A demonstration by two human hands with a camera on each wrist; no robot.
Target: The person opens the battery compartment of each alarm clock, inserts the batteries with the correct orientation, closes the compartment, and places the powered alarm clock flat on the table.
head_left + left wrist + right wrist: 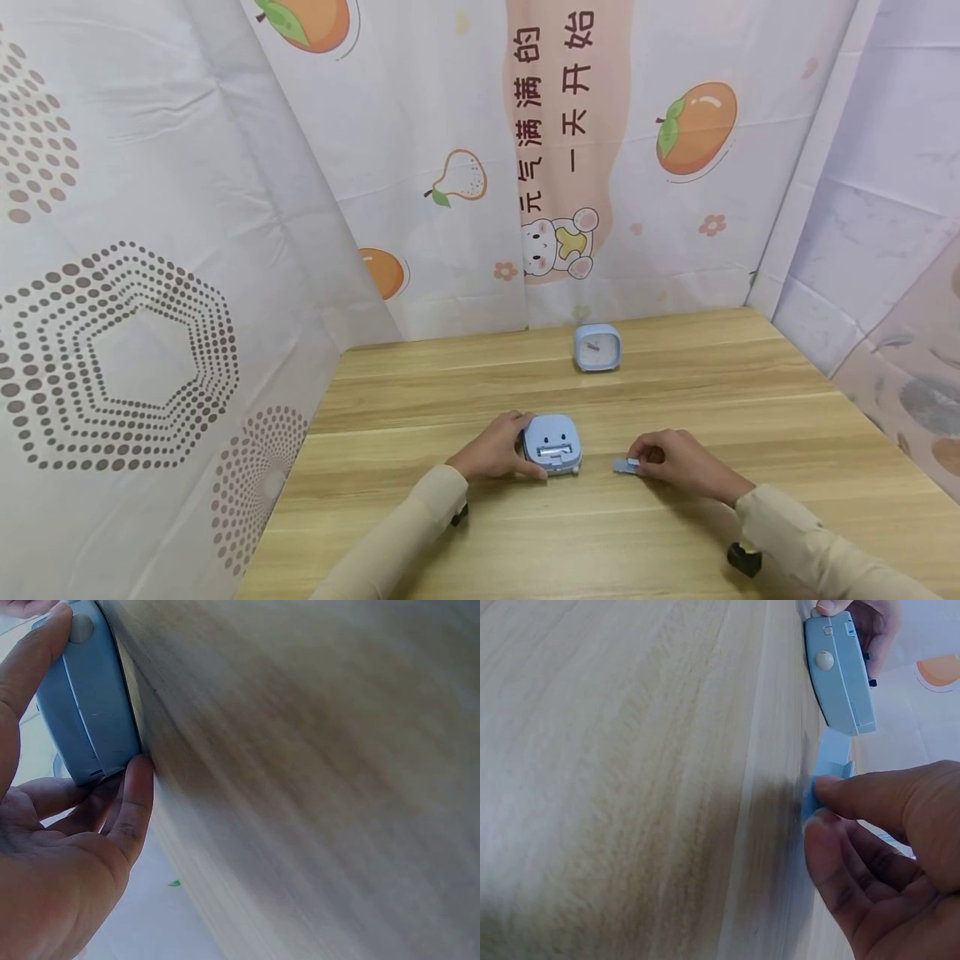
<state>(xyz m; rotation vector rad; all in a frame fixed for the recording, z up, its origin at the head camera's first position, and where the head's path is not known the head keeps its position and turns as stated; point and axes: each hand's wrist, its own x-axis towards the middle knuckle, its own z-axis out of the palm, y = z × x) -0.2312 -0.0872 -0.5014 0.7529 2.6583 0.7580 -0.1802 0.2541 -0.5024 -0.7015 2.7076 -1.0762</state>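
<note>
A light blue alarm clock [551, 428] lies on the table with its back up, its battery slot uncovered. Inside that slot a silvery battery [555, 452] shows. My left hand [495, 450] grips the clock from the left side, thumb at the near edge and fingers at the far edge; in the left wrist view the fingertips press the clock's casing [94, 705]. To the right of it, my right hand [684, 461] pinches a small blue battery cover [832, 754] between thumb and forefinger, low over the tabletop. Part of the cover is hidden by the fingertips.
A second light blue clock [597, 348] stands upright toward the back of the wooden table [420, 383]. Printed curtains [420, 100] hang behind the table and on both sides.
</note>
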